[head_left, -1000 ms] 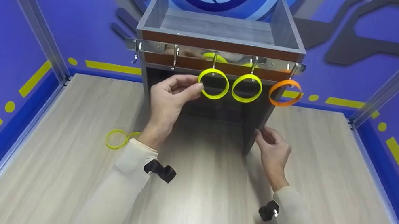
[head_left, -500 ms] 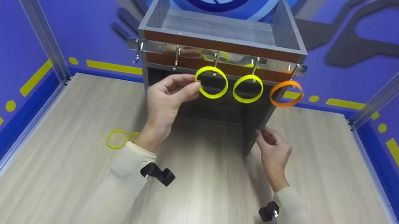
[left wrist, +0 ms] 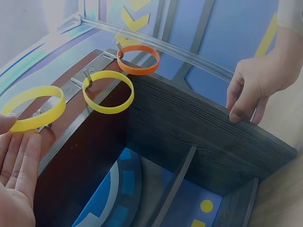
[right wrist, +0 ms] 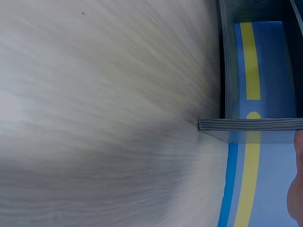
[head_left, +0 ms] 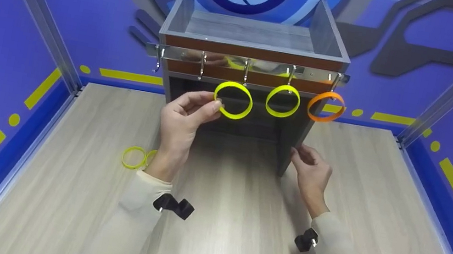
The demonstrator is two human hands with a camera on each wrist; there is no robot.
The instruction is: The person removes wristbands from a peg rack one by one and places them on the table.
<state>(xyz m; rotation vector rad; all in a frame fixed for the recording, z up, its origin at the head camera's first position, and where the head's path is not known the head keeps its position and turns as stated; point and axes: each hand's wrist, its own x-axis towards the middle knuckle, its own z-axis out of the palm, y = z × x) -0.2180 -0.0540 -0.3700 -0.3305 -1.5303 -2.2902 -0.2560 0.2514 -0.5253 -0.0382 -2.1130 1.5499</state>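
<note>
My left hand (head_left: 180,123) pinches a yellow wristband (head_left: 234,100) between thumb and fingers. It is upright just below and in front of the middle hook (head_left: 246,72); whether it touches the hook, I cannot tell. A second yellow wristband (head_left: 283,101) hangs from the hook to its right, and an orange wristband (head_left: 326,107) from the far-right one. Low on the shelf unit's right side, my right hand (head_left: 312,168) grips the front edge of the side panel (left wrist: 203,123) with thumb and fingers. Only a sliver of that hand shows in the right wrist view.
A metal hook rail (head_left: 179,53) crosses the front of the grey shelf unit (head_left: 255,32); its two left hooks are bare. On the wooden tabletop (head_left: 216,237), two yellow bands (head_left: 134,158) lie beside my left wrist, one partly hidden. Blue walls surround the table.
My left hand has drawn the yellow wristband left and down, from hanging at the middle hook to just below its tip. The right hand stays on the panel.
</note>
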